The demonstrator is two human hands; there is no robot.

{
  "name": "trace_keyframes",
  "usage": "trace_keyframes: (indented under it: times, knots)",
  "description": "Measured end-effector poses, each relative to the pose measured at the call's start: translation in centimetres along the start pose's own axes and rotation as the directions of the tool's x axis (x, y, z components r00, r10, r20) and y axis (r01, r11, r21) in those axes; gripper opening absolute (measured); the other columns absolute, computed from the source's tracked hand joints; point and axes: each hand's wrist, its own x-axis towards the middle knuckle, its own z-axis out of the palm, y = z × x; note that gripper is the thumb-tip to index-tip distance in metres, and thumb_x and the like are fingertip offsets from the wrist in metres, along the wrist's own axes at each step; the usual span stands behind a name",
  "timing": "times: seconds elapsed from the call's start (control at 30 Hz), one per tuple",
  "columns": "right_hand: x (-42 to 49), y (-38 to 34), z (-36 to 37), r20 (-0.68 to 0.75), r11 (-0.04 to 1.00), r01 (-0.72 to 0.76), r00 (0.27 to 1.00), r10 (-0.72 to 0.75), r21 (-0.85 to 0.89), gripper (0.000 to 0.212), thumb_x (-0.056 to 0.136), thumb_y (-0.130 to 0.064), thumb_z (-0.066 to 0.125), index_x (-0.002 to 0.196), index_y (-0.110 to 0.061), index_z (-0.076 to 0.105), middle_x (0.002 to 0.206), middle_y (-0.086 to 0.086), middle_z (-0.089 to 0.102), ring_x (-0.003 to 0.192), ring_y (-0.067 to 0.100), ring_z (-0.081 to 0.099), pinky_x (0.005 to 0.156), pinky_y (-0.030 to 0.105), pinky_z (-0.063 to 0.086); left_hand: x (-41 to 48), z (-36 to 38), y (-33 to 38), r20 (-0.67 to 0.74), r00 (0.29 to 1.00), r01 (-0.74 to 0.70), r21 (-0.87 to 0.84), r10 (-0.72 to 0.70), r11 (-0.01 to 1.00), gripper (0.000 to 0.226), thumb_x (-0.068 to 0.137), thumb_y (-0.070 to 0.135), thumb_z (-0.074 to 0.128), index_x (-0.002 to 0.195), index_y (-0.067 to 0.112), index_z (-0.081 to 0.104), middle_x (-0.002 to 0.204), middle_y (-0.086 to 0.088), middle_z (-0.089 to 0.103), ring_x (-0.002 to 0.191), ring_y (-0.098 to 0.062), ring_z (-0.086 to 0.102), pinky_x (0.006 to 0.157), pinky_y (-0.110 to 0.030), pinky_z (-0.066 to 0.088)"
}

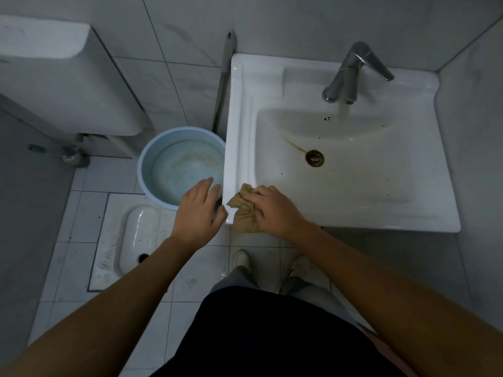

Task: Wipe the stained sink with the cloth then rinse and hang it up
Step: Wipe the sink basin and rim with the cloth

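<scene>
A white sink (pixel 340 213) fills the right half of the view, with a brown streak (pixel 292 145) running to its drain (pixel 315 158). A crumpled tan cloth (pixel 242 209) lies on the sink's near left corner. My right hand (pixel 272 210) grips the cloth and presses it against the rim. My left hand (pixel 200 212) hovers just left of that corner with relaxed fingers and holds nothing. A chrome tap (pixel 351 73) stands at the back of the sink.
A light blue bucket (pixel 152 159) stands on the floor against the sink's left side. A squat toilet pan (pixel 133 235) is set in the tiled floor at the left, below a white cistern (pixel 54 77). Tiled walls close in behind and to the right.
</scene>
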Motion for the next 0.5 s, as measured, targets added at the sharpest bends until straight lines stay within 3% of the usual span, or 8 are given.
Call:
trace_keyframes:
  times: [0.27,0.4,0.5]
  knots:
    - [6.8,1.9,-3.4,-0.212,0.983,-0.146,0.963,0.168,0.113,0.053,0.090,-0.008,0.052,0.142,-0.016,0.050,0.126,0.013,0.052,0.115,0.030,0.051,0.095,0.038,0.046,5.2,0.3,1.2,-0.043,0.999,-0.004,-0.029,0.003,1.000,0.050,0.099,0.038,0.048,0.140,0.008,0.050,0.151,-0.018,0.046,0.139,-0.035,0.043,0.110,-0.048,0.039]
    - [8.5,1.9,-2.7,-0.079,0.990,-0.119,0.989,0.124,0.073,0.058,0.089,-0.011,0.055,0.146,-0.018,0.045,0.137,0.012,0.045,0.124,0.031,0.047,0.099,0.046,0.047,7.1,1.3,1.7,-0.073,0.997,0.026,-0.063,-0.031,0.998,0.055,0.100,0.044,0.048,0.144,0.011,0.046,0.151,-0.017,0.046,0.137,-0.033,0.045,0.109,-0.045,0.039]
    - [9.0,2.7,-2.1,-0.101,0.994,-0.102,0.989,0.106,0.044,0.058,0.089,-0.012,0.056,0.145,-0.019,0.044,0.140,0.008,0.043,0.125,0.028,0.047,0.095,0.046,0.051,7.6,2.6,2.2,-0.072,0.994,0.073,-0.103,-0.080,0.992,0.060,0.099,0.045,0.049,0.148,0.012,0.040,0.156,-0.019,0.039,0.140,-0.033,0.041,0.112,-0.044,0.036]
